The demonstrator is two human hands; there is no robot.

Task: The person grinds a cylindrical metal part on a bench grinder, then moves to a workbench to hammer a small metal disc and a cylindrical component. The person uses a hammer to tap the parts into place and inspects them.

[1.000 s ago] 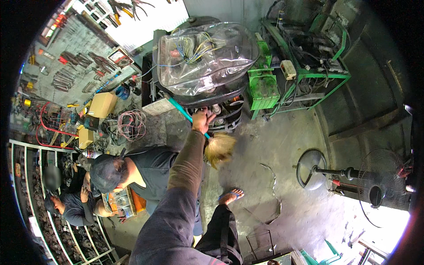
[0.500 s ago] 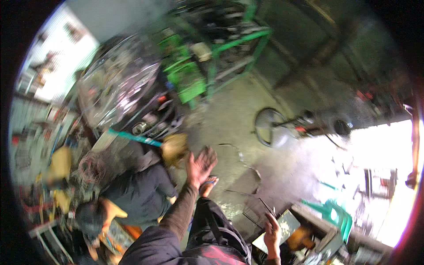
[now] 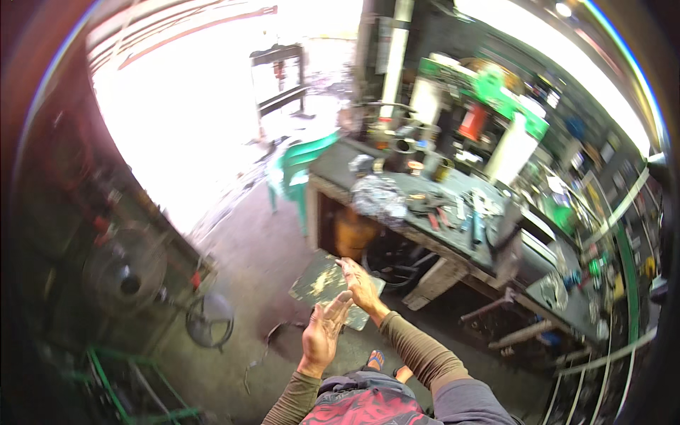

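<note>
My left hand (image 3: 324, 338) is raised in front of my body, its fingers stretched out and holding nothing I can see. Close to its fingertips is my right hand (image 3: 363, 289), also with fingers extended. The two palms face each other at a slant; whether they touch is hard to tell. Below and beyond them, a flat grey board (image 3: 303, 286) with pale yellowish patches lies low by the workbench, partly covered by my hands. A thin dark cable (image 3: 268, 341) curves over the floor to the left of my left hand.
A cluttered workbench (image 3: 453, 263) with hand tools runs along the right. Green plastic chairs (image 3: 304, 157) stand at its far end, near a bright opening. To the left are a large fan (image 3: 127, 265), a round wheel-like piece (image 3: 210, 322) and a green metal frame (image 3: 106, 386).
The view has swung right, and the crouching person has left it. My hands have come together. The thin dark rod in my right hand is no longer seen.
</note>
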